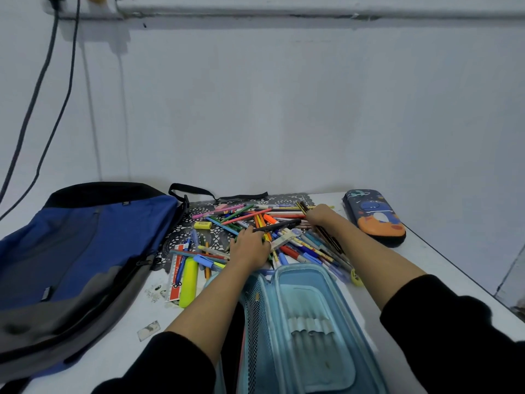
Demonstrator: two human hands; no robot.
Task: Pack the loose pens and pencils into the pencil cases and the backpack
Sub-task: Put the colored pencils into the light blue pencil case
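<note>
left hand (250,247) pinches a black pen (277,226) – right hand (321,216) clamps pencils (326,234) (open blue case (309,322) sits nearer, toward the body).

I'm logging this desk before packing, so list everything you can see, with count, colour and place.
backpack: one, blue, grey and black, lying flat at left.
open pencil case: one, light blue, near centre, pen slots look empty.
closed pencil case: one, dark blue and orange, far right.
pile of pens and pencils: too many to count, mixed colours, centre on black lace mat.
highlighter: one, yellow-green, beside red ruler.
eraser: one, yellow, pile's left edge.
cables: two, dark, left wall.
left hand: on pile.
right hand: holding several pencils.
</note>
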